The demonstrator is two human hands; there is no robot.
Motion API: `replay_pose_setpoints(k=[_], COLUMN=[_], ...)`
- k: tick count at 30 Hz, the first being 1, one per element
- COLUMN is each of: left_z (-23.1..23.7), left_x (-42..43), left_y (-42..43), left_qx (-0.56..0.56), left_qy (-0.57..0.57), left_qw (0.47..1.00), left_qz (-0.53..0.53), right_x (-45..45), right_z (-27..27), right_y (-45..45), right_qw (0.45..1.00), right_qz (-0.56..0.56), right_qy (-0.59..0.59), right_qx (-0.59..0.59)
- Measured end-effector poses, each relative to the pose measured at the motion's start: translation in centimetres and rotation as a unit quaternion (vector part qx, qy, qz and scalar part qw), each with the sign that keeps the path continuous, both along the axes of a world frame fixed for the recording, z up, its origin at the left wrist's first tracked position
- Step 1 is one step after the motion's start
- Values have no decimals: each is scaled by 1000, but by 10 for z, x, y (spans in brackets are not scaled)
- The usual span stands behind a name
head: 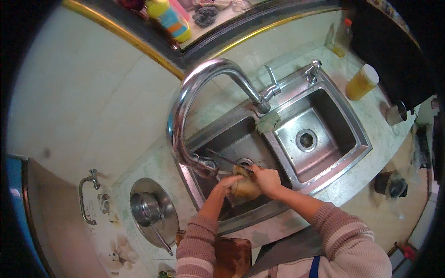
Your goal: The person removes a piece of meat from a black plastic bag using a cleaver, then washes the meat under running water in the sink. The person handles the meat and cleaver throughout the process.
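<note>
Both my hands are inside the left basin (240,142) of a stainless steel double sink. My left hand (226,184) holds a rounded yellow-brown piece of food (245,189), whose kind I cannot make out. My right hand (267,180) grips a long, thin, dark tool that looks like a knife (222,156). Its narrow blade points up and left across the basin, and the handle is hidden in my fingers. My right fingers are close against the far side of the food. Part of the drain (244,162) shows just beyond.
A tall curved chrome faucet (179,114) arches over the left basin. A greenish cloth (267,122) lies on the divider beside the right basin (306,132). At left, a metal bowl (170,215) holds a saucepan (146,208). A yellow jar (361,83) and metal cup (396,114) stand right.
</note>
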State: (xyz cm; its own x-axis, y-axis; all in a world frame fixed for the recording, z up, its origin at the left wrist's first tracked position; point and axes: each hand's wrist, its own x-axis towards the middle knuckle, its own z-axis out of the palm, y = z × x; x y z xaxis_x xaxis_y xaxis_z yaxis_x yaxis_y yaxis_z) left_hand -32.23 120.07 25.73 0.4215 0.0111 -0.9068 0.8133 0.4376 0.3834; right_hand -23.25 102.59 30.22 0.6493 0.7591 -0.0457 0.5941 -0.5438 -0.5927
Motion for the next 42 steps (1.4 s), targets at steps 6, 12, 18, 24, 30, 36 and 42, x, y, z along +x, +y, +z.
replay_pose_setpoints(k=[6, 12, 18, 24, 30, 36, 42], left_z=[3, 8, 17, 11, 41, 52, 51], left_x=[-2, -25, -33, -39, -29, -29, -28], left_y=[-17, -16, -35, -39, -43, -50, -51], left_qx=[48, 39, 99, 73, 94, 77, 58], left_qy=[-18, -111, -155, -134, -160, -144, -145], left_qw=[997, 971, 950, 943, 947, 959, 964], left_qz=[49, 207, 254, 297, 263, 233, 216], right_x=[2, -17, -8, -19, -4, 2, -5], right_z=[-4, 6, 9, 31, 26, 25, 41], right_y=[-6, -19, -14, -14, -7, -9, -23], right_qw=[999, 997, 996, 996, 998, 1000, 998], right_qz=[-6, 26, 69, 79, 60, 0, 37], right_qy=[-36, -70, -51, -33, -26, 3, -4], right_qx=[-12, 21, -7, -5, -8, -30, -40])
